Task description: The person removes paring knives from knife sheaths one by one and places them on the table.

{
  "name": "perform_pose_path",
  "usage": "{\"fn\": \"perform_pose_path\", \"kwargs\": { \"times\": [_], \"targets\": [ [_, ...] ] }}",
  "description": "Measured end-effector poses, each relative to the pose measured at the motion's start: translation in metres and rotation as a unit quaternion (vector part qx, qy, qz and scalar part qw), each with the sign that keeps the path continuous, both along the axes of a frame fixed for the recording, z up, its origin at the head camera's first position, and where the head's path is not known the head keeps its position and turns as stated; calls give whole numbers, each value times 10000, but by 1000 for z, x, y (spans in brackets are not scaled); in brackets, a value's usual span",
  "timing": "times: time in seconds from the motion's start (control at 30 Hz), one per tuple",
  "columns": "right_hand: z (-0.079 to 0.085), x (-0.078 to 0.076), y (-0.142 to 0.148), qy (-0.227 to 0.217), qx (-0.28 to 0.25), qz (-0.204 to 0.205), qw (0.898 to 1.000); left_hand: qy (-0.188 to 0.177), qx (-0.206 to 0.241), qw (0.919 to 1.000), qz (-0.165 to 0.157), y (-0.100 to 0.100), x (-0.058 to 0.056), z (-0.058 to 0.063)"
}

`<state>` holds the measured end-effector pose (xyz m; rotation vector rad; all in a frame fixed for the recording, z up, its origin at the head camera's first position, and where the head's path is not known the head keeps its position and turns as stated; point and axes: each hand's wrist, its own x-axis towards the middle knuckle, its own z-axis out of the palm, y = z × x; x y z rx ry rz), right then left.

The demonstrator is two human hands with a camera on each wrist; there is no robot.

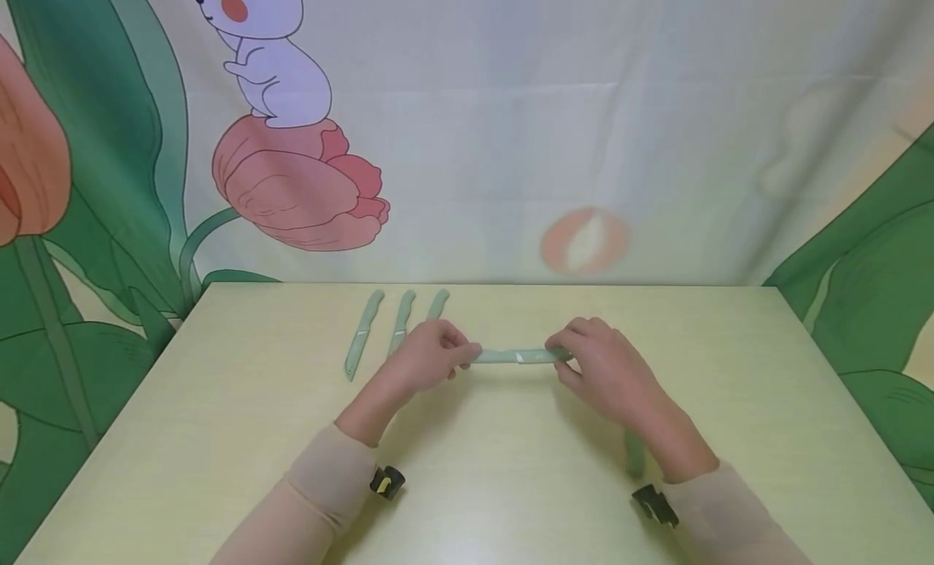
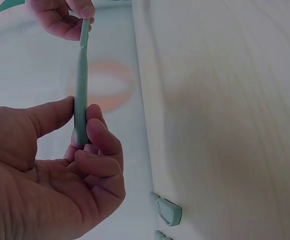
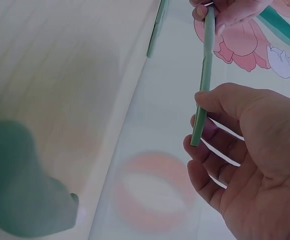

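Between both hands, a pale green sheathed knife (image 1: 511,357) is held level above the table. My left hand (image 1: 429,358) pinches its handle end between thumb and fingers, as the left wrist view shows on the handle (image 2: 81,80). At the other end, my right hand (image 1: 606,370) grips the sheath (image 3: 201,120) with thumb and fingertips. Three similar green knives lie side by side left of the hands: an outer knife (image 1: 362,336), a middle knife (image 1: 404,314) and an inner knife (image 1: 439,304), the last two partly hidden by my left hand.
Under my right forearm lies another green object (image 1: 635,454), mostly hidden and blurred large in the right wrist view. The pale wooden table (image 1: 496,484) ends at a printed curtain (image 1: 467,143) behind. Each sleeve has a black wrist mount, such as the left mount (image 1: 387,482).
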<state>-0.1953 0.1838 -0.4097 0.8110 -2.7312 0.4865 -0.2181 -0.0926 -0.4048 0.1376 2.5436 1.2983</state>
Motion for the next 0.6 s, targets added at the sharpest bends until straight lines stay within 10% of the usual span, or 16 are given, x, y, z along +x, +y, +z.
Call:
{"fn": "perform_pose_path", "kwargs": {
  "times": [0.6],
  "targets": [
    [-5,3,-2,-115,66,69,9999,203,-317,9993,61,1,4,-8]
  ]
}}
